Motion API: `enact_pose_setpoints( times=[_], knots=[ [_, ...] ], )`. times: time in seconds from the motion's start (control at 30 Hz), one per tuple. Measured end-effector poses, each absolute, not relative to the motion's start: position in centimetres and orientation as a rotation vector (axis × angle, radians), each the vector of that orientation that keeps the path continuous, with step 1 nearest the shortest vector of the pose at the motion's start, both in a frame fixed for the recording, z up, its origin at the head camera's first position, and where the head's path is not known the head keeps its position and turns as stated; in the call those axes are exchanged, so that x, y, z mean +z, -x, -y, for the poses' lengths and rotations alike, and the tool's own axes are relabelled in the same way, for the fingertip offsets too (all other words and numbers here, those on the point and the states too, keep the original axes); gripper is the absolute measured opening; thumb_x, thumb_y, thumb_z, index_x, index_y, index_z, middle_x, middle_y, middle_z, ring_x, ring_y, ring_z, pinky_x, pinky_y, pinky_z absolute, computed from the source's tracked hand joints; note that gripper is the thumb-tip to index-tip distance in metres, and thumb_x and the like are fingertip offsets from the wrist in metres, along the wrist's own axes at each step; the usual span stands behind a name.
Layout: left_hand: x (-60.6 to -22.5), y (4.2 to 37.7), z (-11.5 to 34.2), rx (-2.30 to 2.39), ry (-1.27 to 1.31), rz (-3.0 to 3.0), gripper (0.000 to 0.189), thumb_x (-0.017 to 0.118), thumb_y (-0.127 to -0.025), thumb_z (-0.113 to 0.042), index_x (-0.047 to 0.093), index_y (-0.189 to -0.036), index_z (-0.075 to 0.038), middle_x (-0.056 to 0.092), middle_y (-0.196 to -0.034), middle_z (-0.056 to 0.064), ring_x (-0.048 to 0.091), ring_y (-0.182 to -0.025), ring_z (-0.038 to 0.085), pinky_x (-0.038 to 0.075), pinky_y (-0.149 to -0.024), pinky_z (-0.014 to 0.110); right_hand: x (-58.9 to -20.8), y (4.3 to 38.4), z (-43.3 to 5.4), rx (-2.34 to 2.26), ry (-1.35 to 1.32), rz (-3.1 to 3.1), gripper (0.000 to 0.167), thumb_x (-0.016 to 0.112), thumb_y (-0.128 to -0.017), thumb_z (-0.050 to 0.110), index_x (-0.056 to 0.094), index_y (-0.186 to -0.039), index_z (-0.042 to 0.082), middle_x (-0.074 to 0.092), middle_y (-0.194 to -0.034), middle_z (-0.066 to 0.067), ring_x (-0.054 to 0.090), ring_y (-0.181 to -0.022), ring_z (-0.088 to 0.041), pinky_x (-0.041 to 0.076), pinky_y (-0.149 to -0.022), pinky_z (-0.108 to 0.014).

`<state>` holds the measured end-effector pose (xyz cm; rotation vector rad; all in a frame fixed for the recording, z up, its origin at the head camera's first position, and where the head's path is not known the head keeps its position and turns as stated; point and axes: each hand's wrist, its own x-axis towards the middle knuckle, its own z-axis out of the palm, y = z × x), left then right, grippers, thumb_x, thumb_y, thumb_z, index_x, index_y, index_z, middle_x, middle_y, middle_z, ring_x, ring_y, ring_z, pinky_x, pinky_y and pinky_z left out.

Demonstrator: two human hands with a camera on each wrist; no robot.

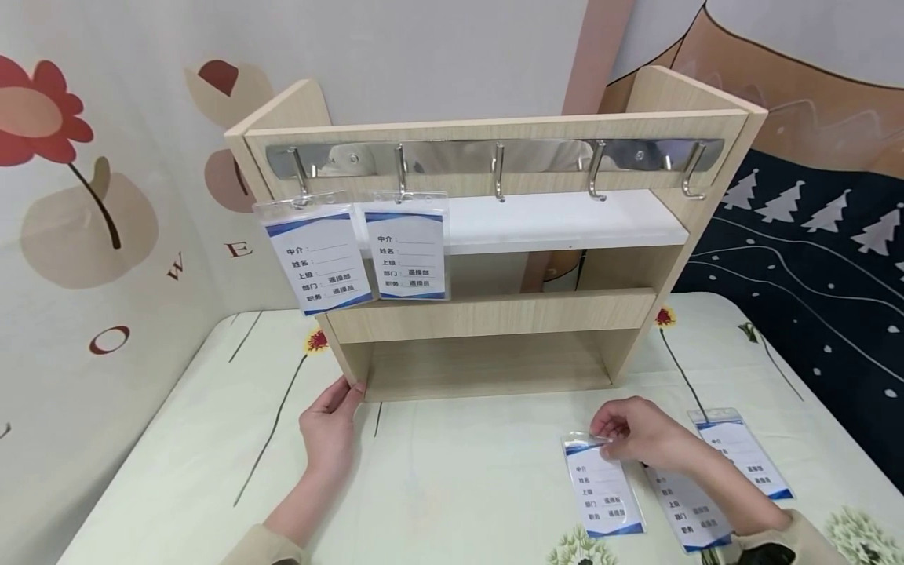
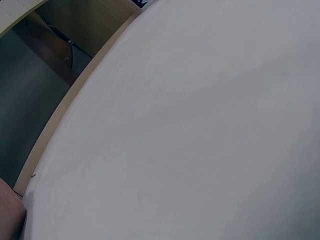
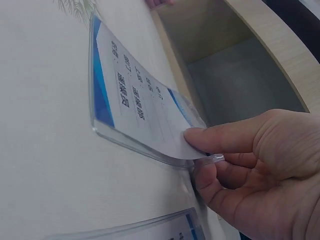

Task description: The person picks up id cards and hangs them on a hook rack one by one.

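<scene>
A light wooden shelf rack (image 1: 494, 318) stands on the cloth-covered table, a metal strip of hooks (image 1: 452, 159) across its top board. My left hand (image 1: 327, 439) grips the rack's lower left corner between thumb and fingers; only a bit of that hand enters the left wrist view. Thumb and fingers of my right hand (image 1: 653, 438) pinch the top end of a clear badge holder (image 1: 604, 493) with a blue-and-white card. In the right wrist view, this badge holder (image 3: 142, 100) tilts up from the cloth. Two similar badges hang from the two leftmost hooks, a slanted one (image 1: 321, 259) and a straighter one (image 1: 410, 255).
Two more badges lie on the cloth by my right forearm, a nearer one (image 1: 688, 510) partly covered by it and a farther one (image 1: 745, 455). A white shelf board (image 1: 565, 224) sits below the hooks. Patterned curtains (image 1: 106, 235) surround the table.
</scene>
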<state>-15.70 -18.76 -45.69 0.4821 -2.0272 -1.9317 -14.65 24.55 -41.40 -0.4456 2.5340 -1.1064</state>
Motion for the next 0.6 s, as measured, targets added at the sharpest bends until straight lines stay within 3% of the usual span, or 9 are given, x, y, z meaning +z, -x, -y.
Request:
enact_pose_setpoints(
  times=[0.6],
  knots=[
    [-45.66,15.74,18.65,-1.925,-0.468,2.01,0.039,0.068,-0.099,-0.008,0.063,-0.136,0.004,0.061,-0.133,0.028,0.065,-0.09,-0.01,0.053,-0.082,0.01,-41.88,14.74,-24.09,-1.4,0.422,-2.49,0.022,0.075,-0.087,-0.004,0.067,-0.108,-0.001,0.065,-0.092,-0.007,0.06,-0.084,-0.022,0.054,-0.071,-0.025]
  ],
)
